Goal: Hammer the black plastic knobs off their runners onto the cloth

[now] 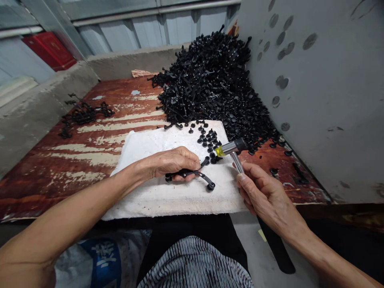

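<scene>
Centrally, my left hand [178, 161] has its fingers clamped on a black branched bracket [205, 179], over the white cloth [177, 202] between front and back edges; black studs [211, 145] lie toward the cloth's back-right corner. My right hand [265, 194] has fingers wrapped round a two-faced mallet [229, 148]. Good handling, I judge, calls for a steady bracket, fingertips clear of the mallet.

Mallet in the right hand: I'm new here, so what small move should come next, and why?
Perhaps bring the mallet over the black part: the left hand grips that part, while the mallet's yellow face sits apart from it.
</scene>
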`<state>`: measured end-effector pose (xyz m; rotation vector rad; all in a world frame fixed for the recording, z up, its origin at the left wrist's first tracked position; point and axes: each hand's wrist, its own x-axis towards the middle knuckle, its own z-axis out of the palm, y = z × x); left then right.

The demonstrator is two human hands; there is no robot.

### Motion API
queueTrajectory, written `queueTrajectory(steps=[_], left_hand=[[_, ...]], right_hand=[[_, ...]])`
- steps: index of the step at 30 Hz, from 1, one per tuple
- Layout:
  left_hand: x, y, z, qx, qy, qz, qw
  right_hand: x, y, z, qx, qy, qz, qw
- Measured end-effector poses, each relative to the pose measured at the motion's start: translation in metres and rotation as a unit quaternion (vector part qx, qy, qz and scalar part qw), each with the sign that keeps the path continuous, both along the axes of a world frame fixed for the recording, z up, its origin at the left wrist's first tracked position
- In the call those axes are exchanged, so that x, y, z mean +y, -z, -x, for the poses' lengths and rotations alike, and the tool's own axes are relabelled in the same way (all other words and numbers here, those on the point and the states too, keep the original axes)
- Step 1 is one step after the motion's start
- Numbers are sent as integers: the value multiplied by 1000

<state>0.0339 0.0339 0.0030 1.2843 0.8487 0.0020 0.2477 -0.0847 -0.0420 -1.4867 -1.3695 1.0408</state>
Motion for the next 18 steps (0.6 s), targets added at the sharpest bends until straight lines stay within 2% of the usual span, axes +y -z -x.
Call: queueTrajectory(steps=[2,5,11,13,15,16,18], left_hand=[[1,0,0,4,-1,0,1000],[3,-1,0,9,7,-5,1000],[8,0,2,19,38,-13,999],[9,0,2,22,45,-13,999],[10,0,1,29,50,-14,998],[11,-1,1,34,52,-15,998],[11,-2,0,44,57,-18,997]], right_hand=[[0,-4,1,-41,-3,-29,999],[-1,-14,4,-122,-11,-110,986],[6,-25,2,-218,-57,-277,934],[11,-25,-1,-260,-95,-300,913],[13,-28,-3,-283,-136,-293,903],[12,-30,-3,-280,-142,-293,903],[9,-36,-1,-254,-99,-307,912]])
